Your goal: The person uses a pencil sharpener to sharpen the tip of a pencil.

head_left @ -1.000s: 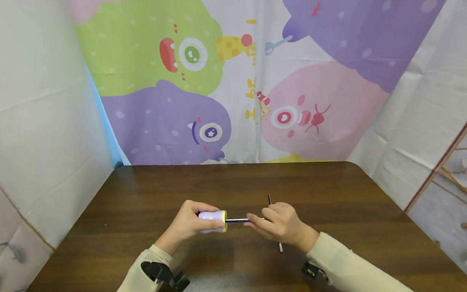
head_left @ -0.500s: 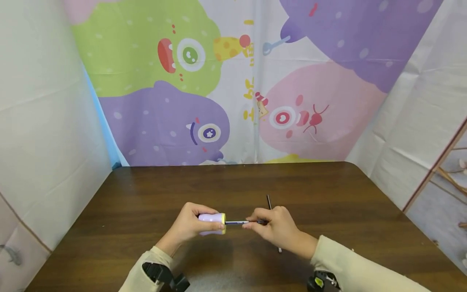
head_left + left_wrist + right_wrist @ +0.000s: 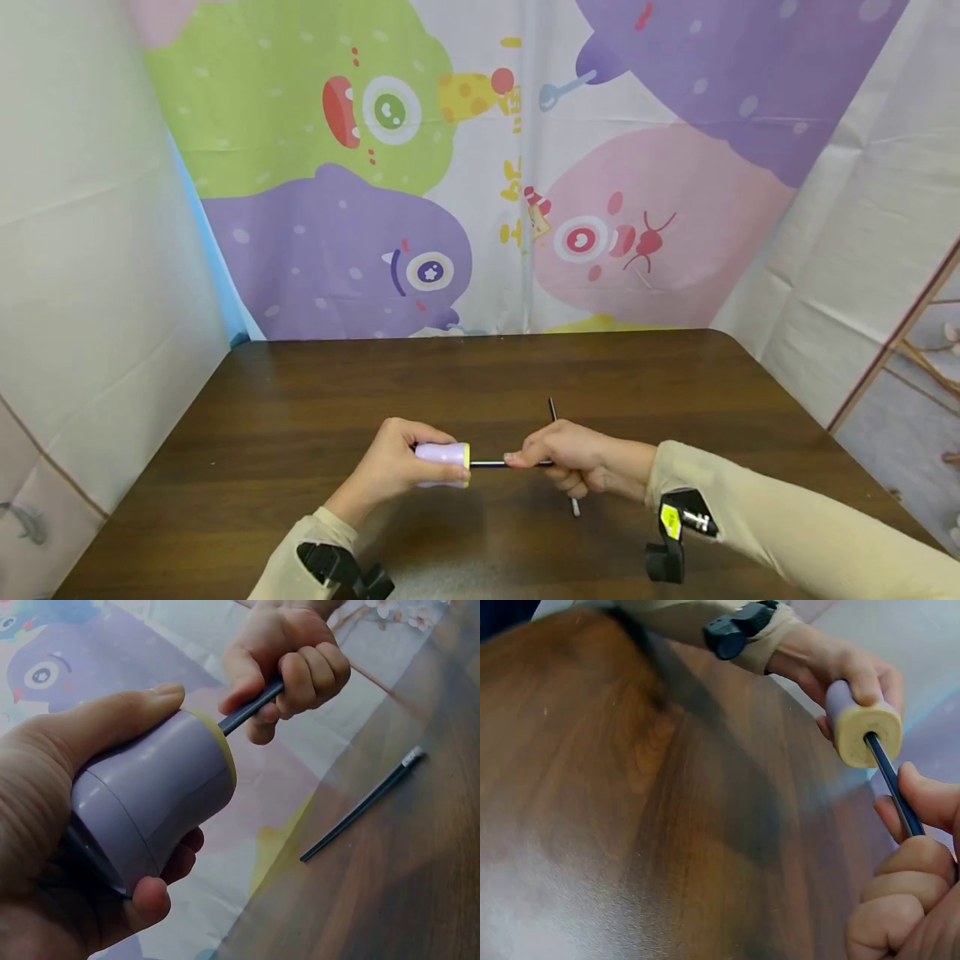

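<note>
Over the near half of a brown tabletop, backed along its far edge by a cartoon-printed curtain. At centre, a lilac cylinder, gripped sideways in the left hand, fingers wrapped round it. In the hole of its yellow end, a dark pencil, pinched between thumb and fingers of the right hand. Crosswise below, on the wood, a second pencil. Outward, wide wood toward left, right and far edges, well apart from both hands.

There's room to pass over the far side of the worktop, but the middle's blocked, dark pencil bridging the gap from lavender pencil sharpener to right hand, loose pencil lying underneath.
</note>
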Available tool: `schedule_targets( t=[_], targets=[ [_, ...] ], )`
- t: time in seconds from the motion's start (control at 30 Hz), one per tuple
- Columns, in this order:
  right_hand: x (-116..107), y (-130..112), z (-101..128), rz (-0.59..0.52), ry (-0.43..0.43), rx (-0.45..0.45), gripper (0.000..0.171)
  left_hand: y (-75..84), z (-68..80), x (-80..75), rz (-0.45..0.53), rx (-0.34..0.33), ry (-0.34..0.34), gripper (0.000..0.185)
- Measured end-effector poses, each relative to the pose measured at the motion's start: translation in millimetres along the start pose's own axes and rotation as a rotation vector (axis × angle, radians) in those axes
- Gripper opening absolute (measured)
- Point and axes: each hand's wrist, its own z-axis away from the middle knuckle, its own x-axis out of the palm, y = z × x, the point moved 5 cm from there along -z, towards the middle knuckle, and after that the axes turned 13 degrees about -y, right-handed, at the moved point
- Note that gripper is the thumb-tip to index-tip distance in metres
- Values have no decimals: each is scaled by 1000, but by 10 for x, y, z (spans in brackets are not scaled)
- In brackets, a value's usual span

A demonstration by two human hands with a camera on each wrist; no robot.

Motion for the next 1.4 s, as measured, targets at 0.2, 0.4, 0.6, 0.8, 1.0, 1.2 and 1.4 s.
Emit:
schedule_targets(
  t=[0.2,0.4,0.6,0.8,1.0,1.2,1.4],
  targets=[
    [26,52,-20,-33,-170,152,34,-37,8,15,-12,-3,-11,32],
    [-34,-60,7,131,-144,58,35,-6,-3,-20,-26,-5,11,33],
    [-36,-312,120,615,-14,-336,23,23,-2,-82,-32,-12,33,33],
    [139,-443,375,1406,504,-970,17,52,0,-147,-24,-4,45,29],
    [246,-275,365,1795,737,-1440,20,57,2,-156,-22,16,36,29],
    [269,-202,296,1909,734,-1573,21,55,7,-114,4,21,2,28],
    [341,-261,326,1884,810,-1642,16,48,10,-86,0,25,4,28]
  ],
)
